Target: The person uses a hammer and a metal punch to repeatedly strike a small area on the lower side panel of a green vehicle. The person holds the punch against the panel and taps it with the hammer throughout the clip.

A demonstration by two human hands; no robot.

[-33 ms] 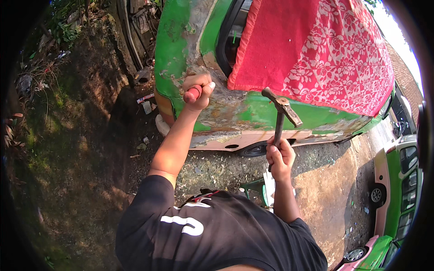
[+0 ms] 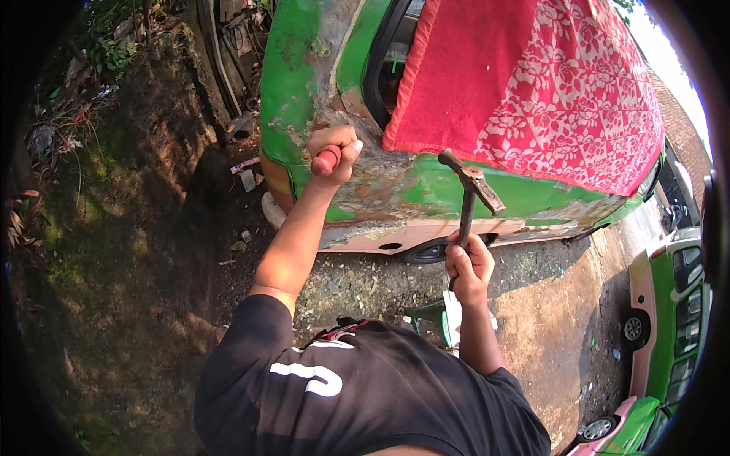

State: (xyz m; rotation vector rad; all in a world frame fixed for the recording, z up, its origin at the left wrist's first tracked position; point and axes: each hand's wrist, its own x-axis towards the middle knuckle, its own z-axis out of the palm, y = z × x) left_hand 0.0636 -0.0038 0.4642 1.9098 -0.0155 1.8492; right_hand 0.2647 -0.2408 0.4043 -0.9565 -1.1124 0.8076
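Hammer (image 2: pixel 474 178) clasped in right hand (image 2: pixel 473 273), red handle (image 2: pixel 327 160) clasped in left hand (image 2: pixel 344 163), white-printed black shirt (image 2: pixel 411 387)

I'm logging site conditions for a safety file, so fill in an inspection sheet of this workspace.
Surface: green vehicle body, paint patchy and worn through in places.
Job's things: hammer; red handle, its far end hidden.
Clutter: pale scraps on the ground; red patterned cloth draped over the vehicle.
Hands: left hand grips the red handle; right hand grips the hammer.
Cables: nothing clearly seen.
Surroundings: green-and-pink vehicle at right; plants at upper left.
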